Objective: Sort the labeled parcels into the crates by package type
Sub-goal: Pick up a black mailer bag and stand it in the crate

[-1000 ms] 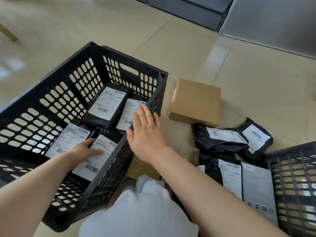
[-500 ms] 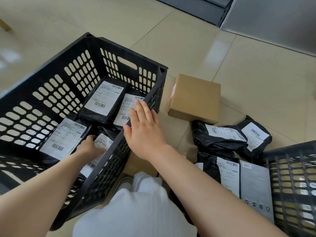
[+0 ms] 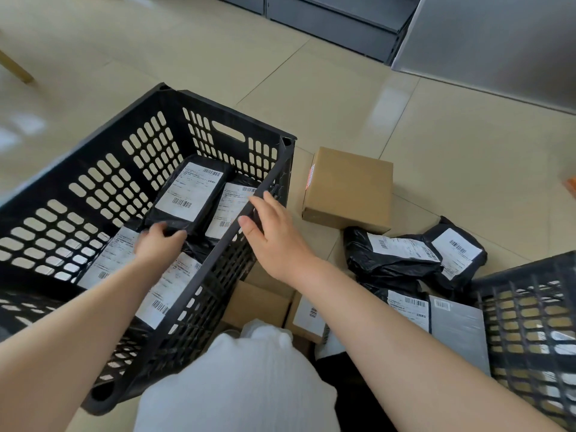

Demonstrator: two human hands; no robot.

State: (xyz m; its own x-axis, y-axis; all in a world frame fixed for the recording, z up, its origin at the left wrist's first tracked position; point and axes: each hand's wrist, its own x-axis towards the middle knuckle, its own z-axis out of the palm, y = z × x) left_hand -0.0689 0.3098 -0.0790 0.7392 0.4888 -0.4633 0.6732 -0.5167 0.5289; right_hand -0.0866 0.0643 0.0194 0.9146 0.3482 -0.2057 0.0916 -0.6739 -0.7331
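A black slotted crate (image 3: 103, 182) stands on the floor at the left with several black labeled poly bags inside. My left hand (image 3: 159, 243) reaches into it and grips the near end of the far black bag (image 3: 187, 194). My right hand (image 3: 274, 235) rests on the crate's right rim with its fingers spread, holding nothing. To the right of the crate lie a brown cardboard box (image 3: 349, 188), two black bags (image 3: 396, 257) (image 3: 458, 254) and a grey flat mailer (image 3: 456, 332). A second black crate (image 3: 530, 338) sits at the right edge.
More cardboard boxes (image 3: 258, 304) and a labeled box (image 3: 308, 316) lie between the crates, close to my white-clad knee (image 3: 237, 381). Dark cabinets (image 3: 327, 20) and a grey panel (image 3: 486, 39) line the far side. A wooden leg (image 3: 15, 67) shows at far left.
My left hand moved from the near labeled bag forward to the far bag and closed on its near end. My right hand stayed on the crate's rim.
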